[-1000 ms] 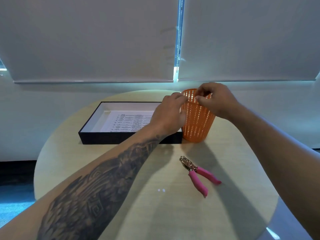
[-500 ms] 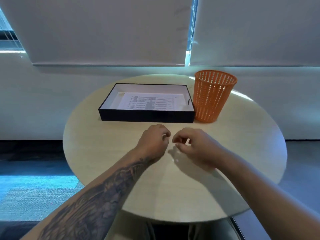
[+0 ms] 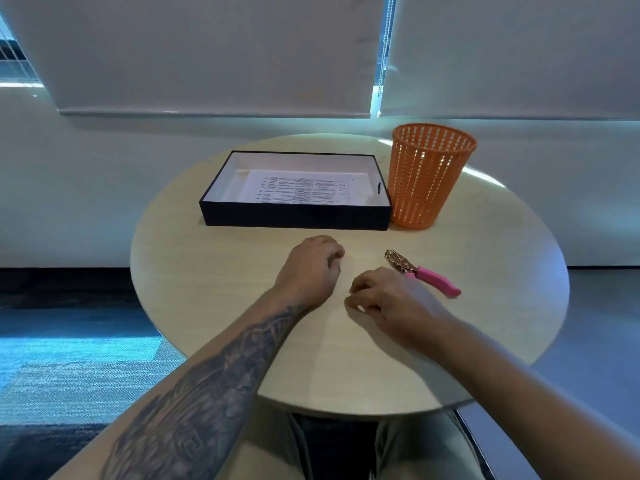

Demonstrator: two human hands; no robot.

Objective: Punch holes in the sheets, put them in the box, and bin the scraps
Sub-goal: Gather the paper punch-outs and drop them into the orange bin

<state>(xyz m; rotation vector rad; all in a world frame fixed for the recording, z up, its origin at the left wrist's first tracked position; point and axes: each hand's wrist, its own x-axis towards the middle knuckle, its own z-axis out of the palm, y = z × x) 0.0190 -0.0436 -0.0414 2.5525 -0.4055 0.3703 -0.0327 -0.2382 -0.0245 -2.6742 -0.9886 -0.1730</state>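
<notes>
A black shallow box (image 3: pixel 294 216) stands at the back of the round table (image 3: pixel 194 282), and a printed sheet (image 3: pixel 304 190) lies flat inside it. An orange mesh bin (image 3: pixel 427 181) stands upright against the box's right end. The hole punch (image 3: pixel 424 273), with pink handles, lies on the table in front of the bin. My left hand (image 3: pixel 311 268) rests knuckles-up in front of the box, fingers curled in. My right hand (image 3: pixel 388 301) sits just right of it, fingertips curled down onto the tabletop, beside the punch and not touching it. No scraps are visible under either hand.
Closed white blinds (image 3: pixel 214 53) and a wall lie behind the table. Blue carpet (image 3: pixel 69 372) shows at the left, and my lap (image 3: pixel 346 445) at the near table edge.
Both hands came back from the bin's rim to the middle of the table. Since half a second ago they have drawn slightly apart, and the punch shows beside my right hand.
</notes>
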